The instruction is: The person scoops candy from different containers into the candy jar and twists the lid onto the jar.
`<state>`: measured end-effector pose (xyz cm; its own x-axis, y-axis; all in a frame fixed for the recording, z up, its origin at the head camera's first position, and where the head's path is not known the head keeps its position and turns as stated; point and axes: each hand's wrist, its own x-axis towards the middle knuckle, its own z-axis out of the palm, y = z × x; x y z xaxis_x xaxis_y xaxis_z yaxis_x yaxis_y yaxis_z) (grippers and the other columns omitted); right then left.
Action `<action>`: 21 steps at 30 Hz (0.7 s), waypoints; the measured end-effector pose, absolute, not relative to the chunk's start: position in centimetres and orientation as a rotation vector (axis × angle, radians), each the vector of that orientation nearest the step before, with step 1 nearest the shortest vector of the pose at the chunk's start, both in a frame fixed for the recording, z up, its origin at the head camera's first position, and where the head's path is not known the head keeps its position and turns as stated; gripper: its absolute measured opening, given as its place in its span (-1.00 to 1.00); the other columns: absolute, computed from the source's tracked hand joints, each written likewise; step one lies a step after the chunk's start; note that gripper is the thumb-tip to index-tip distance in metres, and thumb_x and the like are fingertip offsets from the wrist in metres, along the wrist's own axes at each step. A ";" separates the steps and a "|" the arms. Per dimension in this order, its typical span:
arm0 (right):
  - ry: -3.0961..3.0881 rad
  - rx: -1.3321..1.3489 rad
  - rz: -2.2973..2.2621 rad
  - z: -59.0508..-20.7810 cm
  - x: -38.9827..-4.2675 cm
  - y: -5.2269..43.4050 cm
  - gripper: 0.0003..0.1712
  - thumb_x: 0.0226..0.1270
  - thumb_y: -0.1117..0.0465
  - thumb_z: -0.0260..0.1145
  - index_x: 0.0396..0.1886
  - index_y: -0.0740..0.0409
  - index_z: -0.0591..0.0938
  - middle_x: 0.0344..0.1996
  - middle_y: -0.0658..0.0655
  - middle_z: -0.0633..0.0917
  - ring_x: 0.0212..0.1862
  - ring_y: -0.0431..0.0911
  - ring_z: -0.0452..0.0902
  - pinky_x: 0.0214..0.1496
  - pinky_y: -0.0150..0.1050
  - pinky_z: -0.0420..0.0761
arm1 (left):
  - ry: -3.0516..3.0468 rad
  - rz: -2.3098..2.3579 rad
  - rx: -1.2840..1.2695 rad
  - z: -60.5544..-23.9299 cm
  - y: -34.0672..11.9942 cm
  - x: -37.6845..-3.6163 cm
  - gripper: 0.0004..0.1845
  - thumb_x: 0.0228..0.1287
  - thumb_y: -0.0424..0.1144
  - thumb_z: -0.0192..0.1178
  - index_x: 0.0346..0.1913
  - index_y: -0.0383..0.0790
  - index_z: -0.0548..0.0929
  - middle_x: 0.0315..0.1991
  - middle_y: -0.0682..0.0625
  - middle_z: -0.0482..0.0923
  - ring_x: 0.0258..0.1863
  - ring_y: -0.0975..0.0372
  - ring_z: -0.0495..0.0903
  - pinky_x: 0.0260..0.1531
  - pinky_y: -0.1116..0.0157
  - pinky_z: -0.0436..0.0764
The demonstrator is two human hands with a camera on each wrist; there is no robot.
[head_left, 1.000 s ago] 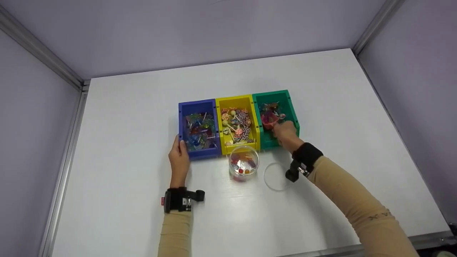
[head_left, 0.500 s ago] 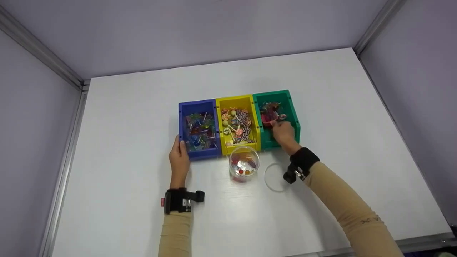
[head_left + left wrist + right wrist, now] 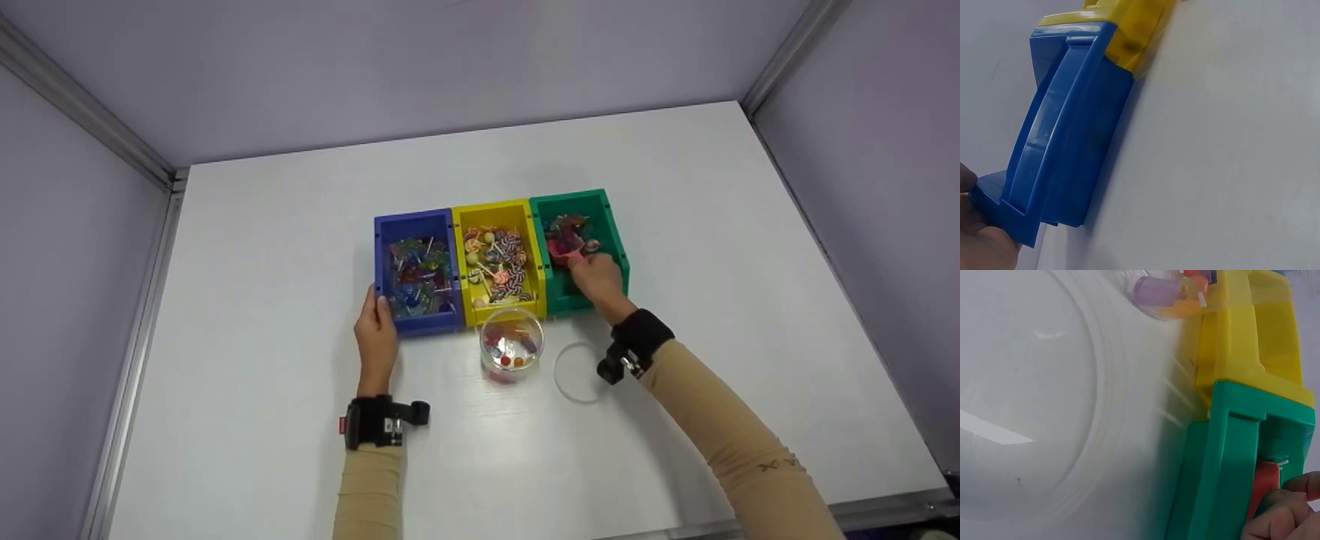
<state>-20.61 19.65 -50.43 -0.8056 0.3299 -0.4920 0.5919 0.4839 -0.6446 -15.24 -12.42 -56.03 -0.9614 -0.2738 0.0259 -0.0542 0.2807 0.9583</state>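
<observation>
Three bins stand side by side: a blue bin (image 3: 416,271) of wrapped sweets, a yellow bin (image 3: 501,259) of lollipops and a green bin (image 3: 609,238). My left hand (image 3: 377,330) holds the blue bin's (image 3: 1067,140) near left corner, thumb (image 3: 965,179) on the rim. My right hand (image 3: 598,276) reaches into the green bin (image 3: 1224,467) and grips a small red scoop (image 3: 562,250) among the sweets; the scoop (image 3: 1264,486) shows beside my fingers (image 3: 1280,517). A clear jar (image 3: 511,343) with several sweets stands in front of the yellow bin.
A clear round lid (image 3: 579,372) lies flat on the white table (image 3: 262,247), right of the jar and under my right wrist; it fills the left of the right wrist view as the lid (image 3: 1033,399). Grey walls enclose the table on three sides.
My right hand has pushed the scoop slightly farther back into the green bin. My left hand and the bins have stayed put.
</observation>
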 end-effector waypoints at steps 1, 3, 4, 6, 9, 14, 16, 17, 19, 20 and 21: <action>2.435 0.778 -1.223 -50.5 -20.6 19.7 -0.68 0.43 0.03 0.06 -0.49 0.09 0.44 -0.55 0.00 0.35 -0.42 -0.15 0.31 -0.52 -0.38 0.25 | -2.357 -1.751 0.303 -56.0 -12.4 -15.3 -0.52 0.53 -0.33 -0.15 0.39 -0.52 0.23 0.39 -0.38 0.26 0.45 -0.11 0.23 0.46 0.01 0.29; 2.434 0.785 -1.219 -50.7 -20.6 19.7 -0.71 0.44 0.04 0.07 -0.35 0.15 0.52 -0.49 0.01 0.38 -0.37 -0.15 0.34 -0.49 -0.39 0.28 | -2.353 -1.760 0.299 -56.1 -12.4 -15.3 -0.53 0.54 -0.32 -0.16 0.39 -0.50 0.24 0.39 -0.36 0.27 0.45 -0.09 0.24 0.46 0.02 0.29; 2.432 0.787 -1.216 -50.7 -20.5 19.7 -0.70 0.44 0.04 0.08 -0.26 0.18 0.55 -0.45 0.02 0.40 -0.35 -0.14 0.35 -0.47 -0.39 0.30 | -2.350 -1.763 0.299 -56.1 -12.4 -15.3 -0.53 0.54 -0.32 -0.17 0.40 -0.48 0.24 0.40 -0.34 0.28 0.45 -0.08 0.24 0.46 0.03 0.30; 2.428 0.798 -1.220 -50.7 -20.4 19.6 -0.64 0.46 0.02 0.08 -0.11 0.23 0.57 -0.40 0.04 0.41 -0.30 -0.12 0.36 -0.43 -0.38 0.32 | -2.348 -1.758 0.296 -56.1 -12.4 -15.3 -0.53 0.54 -0.32 -0.17 0.40 -0.48 0.24 0.39 -0.35 0.29 0.45 -0.08 0.25 0.45 0.01 0.31; 2.444 0.802 -1.219 -50.7 -20.2 19.5 -0.57 0.46 0.00 0.08 0.01 0.27 0.57 -0.35 0.07 0.43 -0.26 -0.09 0.37 -0.39 -0.36 0.33 | -2.348 -1.752 0.295 -56.2 -12.4 -15.3 -0.53 0.54 -0.33 -0.16 0.40 -0.49 0.24 0.39 -0.36 0.29 0.43 -0.09 0.27 0.42 -0.01 0.34; 2.502 0.793 -1.213 -51.2 -19.6 19.5 -0.54 0.46 0.00 0.09 0.08 0.28 0.57 -0.32 0.09 0.46 -0.25 -0.09 0.37 -0.38 -0.39 0.33 | -2.346 -1.756 0.317 -56.2 -12.4 -15.3 -0.52 0.53 -0.34 -0.16 0.39 -0.54 0.21 0.39 -0.38 0.27 0.43 -0.10 0.27 0.42 -0.03 0.33; 2.518 0.792 -1.223 -51.4 -19.4 19.5 -0.53 0.46 0.00 0.10 0.11 0.28 0.56 -0.31 0.10 0.48 -0.24 -0.08 0.37 -0.37 -0.40 0.33 | -2.347 -1.750 0.324 -56.2 -12.4 -15.3 -0.52 0.53 -0.34 -0.16 0.39 -0.54 0.21 0.38 -0.39 0.27 0.42 -0.11 0.28 0.41 -0.03 0.35; 2.526 0.791 -1.225 -51.4 -19.3 19.5 -0.52 0.46 0.00 0.10 0.12 0.29 0.56 -0.31 0.10 0.48 -0.24 -0.09 0.38 -0.37 -0.40 0.33 | -2.348 -1.749 0.326 -56.2 -12.4 -15.3 -0.52 0.53 -0.34 -0.16 0.39 -0.53 0.21 0.38 -0.40 0.28 0.41 -0.11 0.30 0.40 -0.03 0.36; 2.536 0.789 -1.243 -51.5 -19.1 19.6 -0.53 0.46 0.01 0.10 0.11 0.29 0.56 -0.32 0.10 0.47 -0.25 -0.09 0.37 -0.38 -0.40 0.33 | -2.355 -1.745 0.327 -56.2 -12.3 -15.3 -0.51 0.54 -0.33 -0.17 0.40 -0.53 0.20 0.33 -0.43 0.33 0.34 -0.13 0.37 0.37 -0.02 0.40; 2.539 0.787 -1.258 -51.6 -19.0 19.6 -0.54 0.46 0.02 0.10 0.11 0.29 0.56 -0.33 0.10 0.46 -0.26 -0.09 0.37 -0.39 -0.39 0.32 | -2.358 -1.746 0.325 -56.2 -12.3 -15.3 -0.51 0.54 -0.32 -0.17 0.40 -0.52 0.20 0.29 -0.45 0.36 0.27 -0.14 0.42 0.32 -0.01 0.43; 2.539 0.784 -1.275 -51.6 -18.9 19.7 -0.54 0.46 0.03 0.10 0.10 0.30 0.56 -0.34 0.10 0.45 -0.26 -0.09 0.36 -0.39 -0.39 0.32 | -2.362 -1.742 0.321 -56.1 -12.3 -15.3 -0.51 0.54 -0.32 -0.16 0.40 -0.52 0.20 0.28 -0.45 0.37 0.26 -0.14 0.43 0.31 -0.01 0.44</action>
<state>-18.89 19.67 -51.58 -0.8409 0.3704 -0.3945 0.5377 0.4888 -0.6870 -15.28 -12.34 -56.15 -0.9588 -0.2832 0.0233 -0.0614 0.2865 0.9561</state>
